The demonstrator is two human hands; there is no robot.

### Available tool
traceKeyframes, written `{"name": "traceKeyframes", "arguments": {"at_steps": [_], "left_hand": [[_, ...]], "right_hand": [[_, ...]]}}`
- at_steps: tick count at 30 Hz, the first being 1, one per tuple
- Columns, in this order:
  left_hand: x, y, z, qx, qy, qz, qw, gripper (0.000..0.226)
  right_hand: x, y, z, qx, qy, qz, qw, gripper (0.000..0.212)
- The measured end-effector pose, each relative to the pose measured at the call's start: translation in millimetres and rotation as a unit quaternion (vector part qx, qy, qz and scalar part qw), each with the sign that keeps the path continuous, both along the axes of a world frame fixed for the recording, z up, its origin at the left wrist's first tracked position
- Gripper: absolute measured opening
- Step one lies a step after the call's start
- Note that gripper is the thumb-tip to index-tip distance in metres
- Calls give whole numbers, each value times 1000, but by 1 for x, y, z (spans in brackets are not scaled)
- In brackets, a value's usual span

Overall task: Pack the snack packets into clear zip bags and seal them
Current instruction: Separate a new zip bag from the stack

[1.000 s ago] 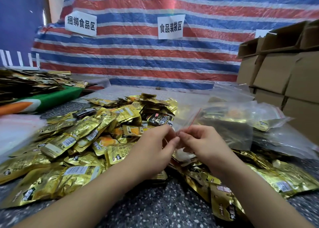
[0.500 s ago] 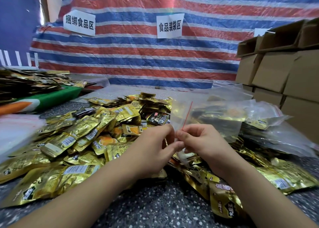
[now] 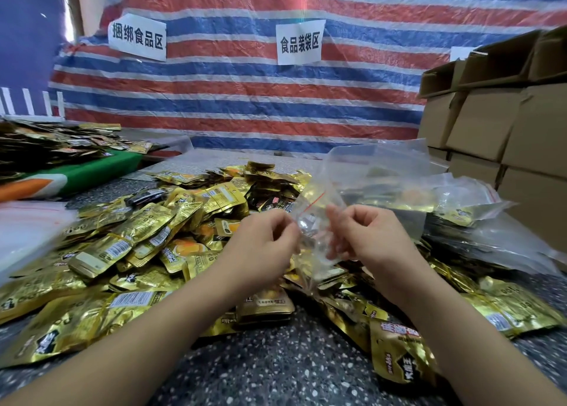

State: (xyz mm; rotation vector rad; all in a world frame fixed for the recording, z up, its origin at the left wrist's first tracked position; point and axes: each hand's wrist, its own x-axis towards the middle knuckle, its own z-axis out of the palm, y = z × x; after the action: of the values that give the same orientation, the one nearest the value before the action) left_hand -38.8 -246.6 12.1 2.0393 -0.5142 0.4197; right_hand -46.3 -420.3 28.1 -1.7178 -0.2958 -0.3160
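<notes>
Blurring hides much of the clear zip bag [image 3: 319, 221], whose lower edge melts into the gold snack packets [image 3: 129, 246] heaped on the speckled surface [image 3: 276, 362]. Its red zip line shows between the hands. The left hand [image 3: 260, 249] pinches the bag's left edge with curled fingers; the right hand [image 3: 365, 236] pinches its right edge. More filled bags [image 3: 454, 209] lie far right, partly cut off.

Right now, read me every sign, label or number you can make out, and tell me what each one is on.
"捆绑食品区": left white paper sign on the red, white and blue striped tarp.
"食品装袋区": middle white paper sign on the same tarp.
Third white sign, right: hidden behind the brown cardboard boxes.
Gold foil snack packets: print and barcodes too blurred to read.
</notes>
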Motion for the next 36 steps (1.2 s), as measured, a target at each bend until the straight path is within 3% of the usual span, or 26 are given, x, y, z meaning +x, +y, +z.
{"name": "traceKeyframes", "arguments": {"at_steps": [4,7,9,12,16,19,21,25,32,36], "left_hand": [[-3,-2,-1,29,-30,16,999,18],[-10,-10,-8,120,-44,-4,992,53],[-12,-14,-11,126,-64,-13,990,60],[-10,-13,-10,79,-76,-16,994,50],[-7,-6,-4,7,-79,20,997,14],[-2,0,4,-33,-53,65,996,22],[0,4,10,-48,-5,75,996,25],[5,8,10,-51,64,28,996,27],[7,8,6,25,70,9,997,17],[6,7,5,16,50,35,998,26]], "right_hand": [[4,-2,-2,15,-36,-90,995,42],[6,6,-7,-12,-47,-95,994,35],[7,8,-8,-25,-53,-98,993,35],[7,5,-6,-12,-51,-102,993,35],[6,-2,-2,30,-45,-133,990,44],[4,-8,4,34,10,-107,994,41],[3,-9,9,26,55,-67,996,50],[-1,-11,14,-26,98,-24,995,62],[-2,-11,13,-109,57,-53,991,42],[-2,-6,10,-124,54,-37,990,41]]}}
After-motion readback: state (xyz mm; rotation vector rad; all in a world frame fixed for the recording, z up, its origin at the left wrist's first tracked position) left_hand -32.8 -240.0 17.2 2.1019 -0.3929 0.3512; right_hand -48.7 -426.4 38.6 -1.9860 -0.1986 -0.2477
